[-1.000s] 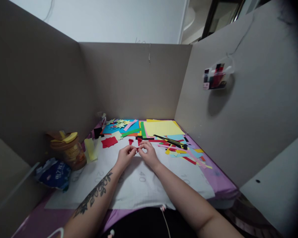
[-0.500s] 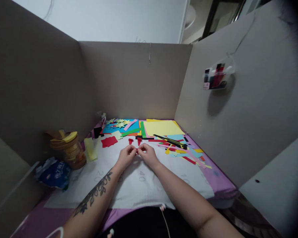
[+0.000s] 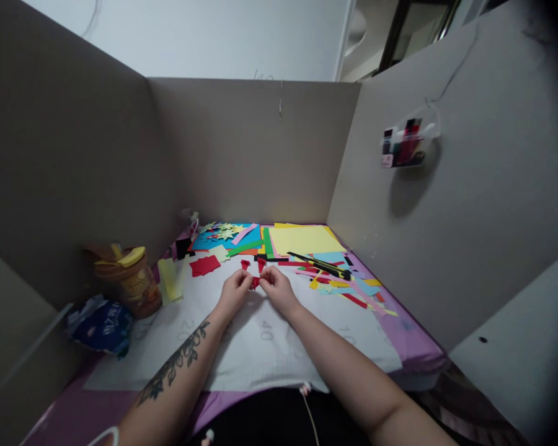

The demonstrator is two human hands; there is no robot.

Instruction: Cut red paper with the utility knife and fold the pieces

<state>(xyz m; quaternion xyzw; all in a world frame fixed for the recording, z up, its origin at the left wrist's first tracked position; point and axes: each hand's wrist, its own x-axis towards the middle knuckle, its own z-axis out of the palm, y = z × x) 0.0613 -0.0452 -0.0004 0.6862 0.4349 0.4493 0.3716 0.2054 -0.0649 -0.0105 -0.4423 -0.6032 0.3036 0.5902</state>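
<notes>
A small piece of red paper (image 3: 255, 282) is pinched between my two hands, just above the white sheet (image 3: 260, 365). My left hand (image 3: 235, 290) grips its left side and my right hand (image 3: 278, 288) its right side, fingers closed on both. Just beyond my fingertips lie two small red paper pieces, a left one (image 3: 245, 264) and a right one (image 3: 261, 264). A jagged-edged stack of red paper (image 3: 205, 266) rests farther left. Whether the held paper is folded I cannot tell.
A black-and-yellow cutter (image 3: 325, 266) lies among coloured paper strips (image 3: 353, 300) at right. Yellow sheets (image 3: 307, 240) and a blue sheet (image 3: 199, 244) with pale paper stars (image 3: 225, 234) are at the back. A brown tub (image 3: 137, 288) and blue bag (image 3: 103, 328) stand at left.
My hands have drawn slightly apart, and more of the red paper shows between my fingers. The things on the table look unmoved.
</notes>
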